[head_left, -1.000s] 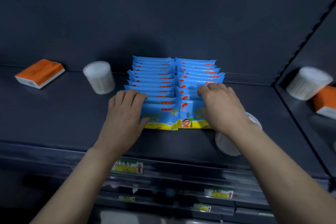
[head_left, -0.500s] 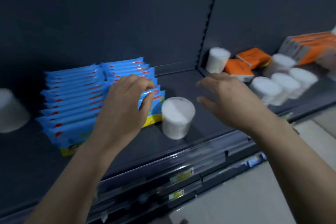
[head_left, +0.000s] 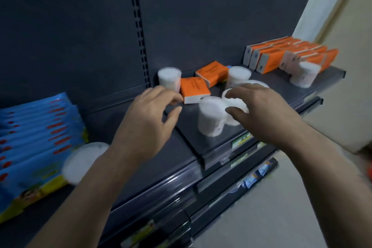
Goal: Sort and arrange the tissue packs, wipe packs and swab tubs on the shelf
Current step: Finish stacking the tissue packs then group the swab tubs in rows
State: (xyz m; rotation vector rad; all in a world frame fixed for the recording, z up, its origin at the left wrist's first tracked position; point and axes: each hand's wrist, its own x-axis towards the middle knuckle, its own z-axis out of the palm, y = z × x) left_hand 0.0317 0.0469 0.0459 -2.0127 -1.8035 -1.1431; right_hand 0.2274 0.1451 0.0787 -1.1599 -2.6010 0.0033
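Swab tubs (head_left: pixel 239 77) look like the step in hand. The front tub (head_left: pixel 210 117) stands upright at the centre of the frame near the edge of the shelf (head_left: pixel 277 84). A second tub (head_left: pixel 238 103) stands just beside it on the right, a back tub (head_left: pixel 169 77) stands by the rear panel, and a far tub (head_left: pixel 305 74) stands toward the upper right, just in front of the tissue row (head_left: pixel 281 54). Two loose tissue packs (head_left: pixel 194 89) lie flat among them, so the kinds are mixed here. To do this well, each tub is best taken round its wall, kept upright and set into one close block, apart from the orange packs. The tubs look light and likely to tip or roll if knocked. The right hand (head_left: pixel 259 112) hovers over the second tub, wide open with fingers spread and curved. It grips nothing, and I cannot tell whether its fingertips touch the lid. The left hand (head_left: pixel 145 125) hangs left of the front tub, fingers loosely curled and thumb apart from them. It holds nothing, and its fingertips are near the closer loose pack. Wipe packs (head_left: pixel 36 137) lie in overlapping rows at the left edge, with a blurred tub (head_left: pixel 84 159) just beside them at lower left.
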